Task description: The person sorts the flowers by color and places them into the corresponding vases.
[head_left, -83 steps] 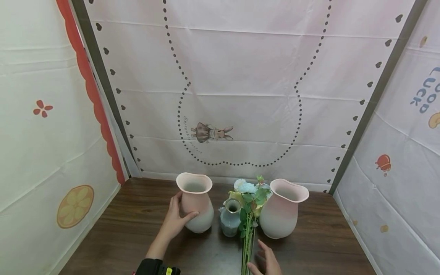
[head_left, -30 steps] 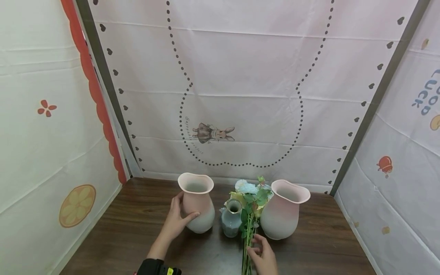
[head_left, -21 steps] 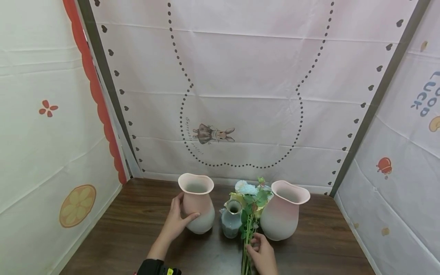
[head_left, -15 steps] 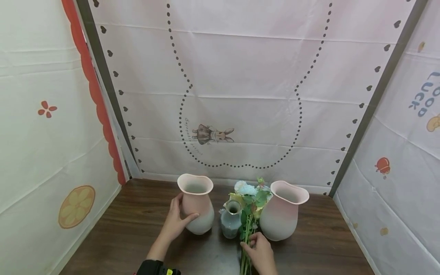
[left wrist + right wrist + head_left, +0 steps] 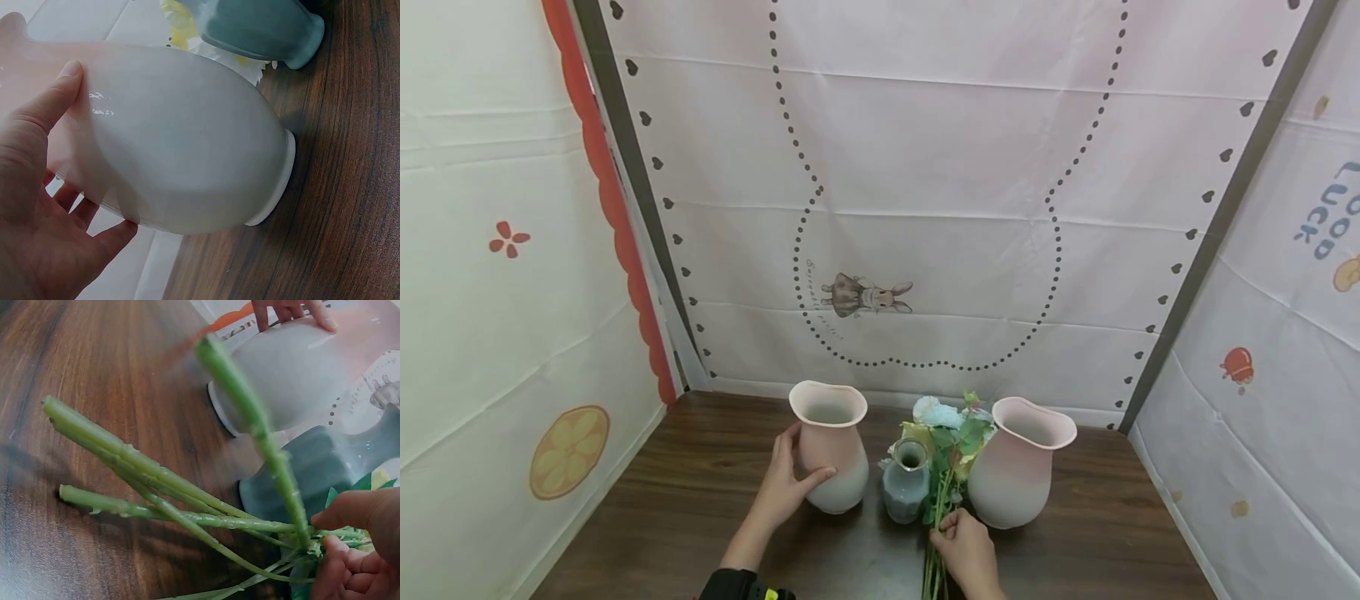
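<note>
head: above, facing forward-down over surface [image 5: 625,517] | left wrist: close, tipped sideways at left vase [image 5: 187,131] | right wrist: close over stems [image 5: 206,520] | wrist views share left vase, blue vase [image 5: 325,462]

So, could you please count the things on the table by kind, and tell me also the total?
Large pink-to-white vases with wavy rims: 2
Small blue-grey faceted vase: 1
Green-stemmed bunch of pale blue and yellow flowers, counted as one because the blooms overlap: 1
Total: 4
</note>
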Demonstrator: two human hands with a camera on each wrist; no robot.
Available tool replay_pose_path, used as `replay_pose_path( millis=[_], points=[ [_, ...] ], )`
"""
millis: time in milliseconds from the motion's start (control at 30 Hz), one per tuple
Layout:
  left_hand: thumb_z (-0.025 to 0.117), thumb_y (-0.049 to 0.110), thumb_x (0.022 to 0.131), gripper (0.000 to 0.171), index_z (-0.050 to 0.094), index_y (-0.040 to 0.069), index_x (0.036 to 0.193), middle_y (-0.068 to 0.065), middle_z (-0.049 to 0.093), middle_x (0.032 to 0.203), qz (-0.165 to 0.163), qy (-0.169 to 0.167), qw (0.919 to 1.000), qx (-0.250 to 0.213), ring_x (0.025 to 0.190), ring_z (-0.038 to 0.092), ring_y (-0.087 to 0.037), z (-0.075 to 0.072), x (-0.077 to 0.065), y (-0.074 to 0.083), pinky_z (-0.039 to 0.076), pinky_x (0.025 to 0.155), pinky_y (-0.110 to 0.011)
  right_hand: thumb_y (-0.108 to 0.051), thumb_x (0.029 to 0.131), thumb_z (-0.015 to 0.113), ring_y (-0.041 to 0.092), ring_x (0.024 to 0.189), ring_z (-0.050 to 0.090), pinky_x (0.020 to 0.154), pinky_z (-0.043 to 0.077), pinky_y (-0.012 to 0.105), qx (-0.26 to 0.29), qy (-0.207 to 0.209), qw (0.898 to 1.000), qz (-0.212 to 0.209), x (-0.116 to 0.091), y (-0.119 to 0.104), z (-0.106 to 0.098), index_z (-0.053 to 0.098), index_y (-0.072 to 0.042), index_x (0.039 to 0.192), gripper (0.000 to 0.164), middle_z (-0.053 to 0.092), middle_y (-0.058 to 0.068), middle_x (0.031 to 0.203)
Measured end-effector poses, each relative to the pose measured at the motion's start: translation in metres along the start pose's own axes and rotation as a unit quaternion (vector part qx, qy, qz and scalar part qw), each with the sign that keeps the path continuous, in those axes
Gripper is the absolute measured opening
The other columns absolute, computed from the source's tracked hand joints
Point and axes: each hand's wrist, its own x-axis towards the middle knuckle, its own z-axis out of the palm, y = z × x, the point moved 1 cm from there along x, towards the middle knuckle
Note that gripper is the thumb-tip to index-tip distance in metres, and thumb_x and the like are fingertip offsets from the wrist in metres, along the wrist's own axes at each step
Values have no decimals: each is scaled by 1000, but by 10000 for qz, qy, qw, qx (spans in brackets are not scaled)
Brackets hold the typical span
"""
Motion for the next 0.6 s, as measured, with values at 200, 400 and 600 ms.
replay_pose_path(
  millis=[200, 400, 600],
  points=[
    [77, 41, 87, 99, 14, 11, 156, -21, 20, 158, 42, -8, 10000, -4, 150, 23, -43, 0, 0, 0, 25, 122, -63, -18, 87, 68, 13, 62, 56, 55, 47, 29, 443, -34, 9988, 186, -2, 2, -5, 62, -8, 88, 11, 61, 2, 77],
    [77, 41, 87, 99, 14, 11, 156, -21, 20, 158, 48, 1, 10000, 11, 150, 23, -43, 0, 0, -1, 25, 122, -64, -17, 85, 68, 11, 61, 58, 55, 48, 29, 577, 142, 9982, 97, -6, 0, -10, 65, -7, 89, 12, 64, 1, 79],
    [77, 42, 86, 99, 14, 11, 156, -20, 20, 158, 1, -20, 10000, 9, 150, 23, -43, 0, 0, -1, 25, 122, -63, -16, 84, 66, 11, 64, 56, 56, 47, 28, 895, 279, 9956, -16, -9, 0, -10, 64, -6, 90, 12, 66, 1, 79]
  ],
)
